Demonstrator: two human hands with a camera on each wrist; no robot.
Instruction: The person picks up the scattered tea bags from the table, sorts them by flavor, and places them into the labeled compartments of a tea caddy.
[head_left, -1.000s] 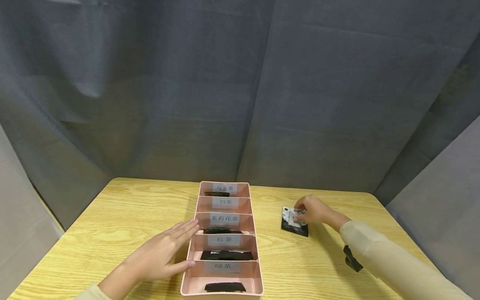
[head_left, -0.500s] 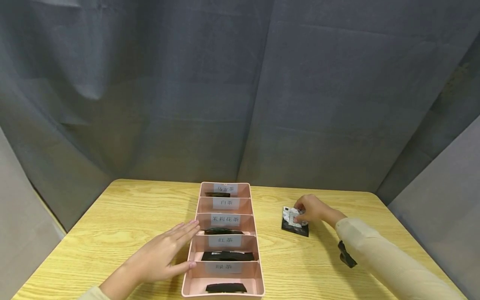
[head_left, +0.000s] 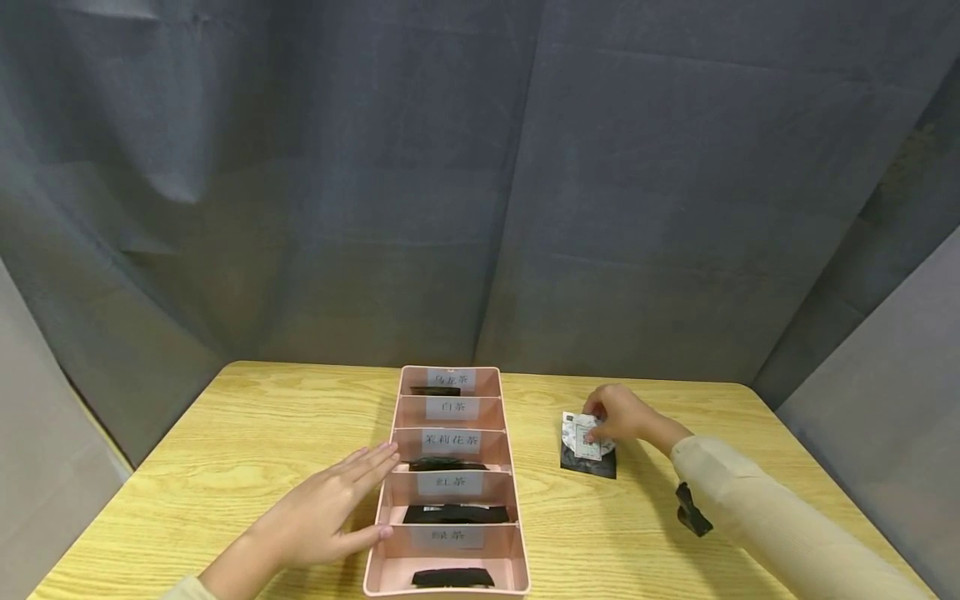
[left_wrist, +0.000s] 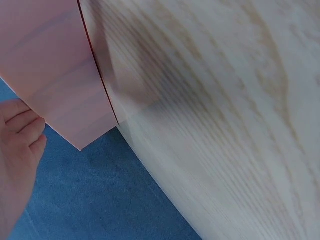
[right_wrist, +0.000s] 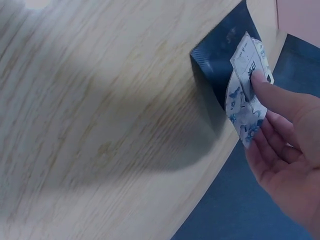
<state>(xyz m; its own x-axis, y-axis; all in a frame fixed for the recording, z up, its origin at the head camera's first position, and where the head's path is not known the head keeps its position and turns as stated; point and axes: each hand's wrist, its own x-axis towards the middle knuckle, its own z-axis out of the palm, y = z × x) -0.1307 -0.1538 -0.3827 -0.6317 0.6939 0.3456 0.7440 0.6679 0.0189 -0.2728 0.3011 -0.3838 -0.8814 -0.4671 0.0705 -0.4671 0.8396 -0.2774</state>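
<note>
In the head view my left hand (head_left: 326, 508) rests with straight fingers along the left rim of a long pink divided box (head_left: 517, 492). The left wrist view shows its fingers against the outside of that box. To the right of the box, my right hand (head_left: 626, 417) pinches a black tea packet (head_left: 588, 464) with a white and blue floral label. Its thumb presses on the label while the fingers are underneath, as the right wrist view shows. The packet is tilted, one edge raised; whether it still touches the table cannot be told.
Labelled compartments divide the box; most hold dark packets, such as one black packet (head_left: 453, 514) and another nearer packet (head_left: 452, 577). The wooden table (head_left: 187, 467) ends at a grey curtain (head_left: 375, 208) behind. A black strap piece (head_left: 693, 510) hangs at the right sleeve.
The packet has shifted slightly left and turned a little in my right hand, which has risen slightly. My left hand stays on the box rim.
</note>
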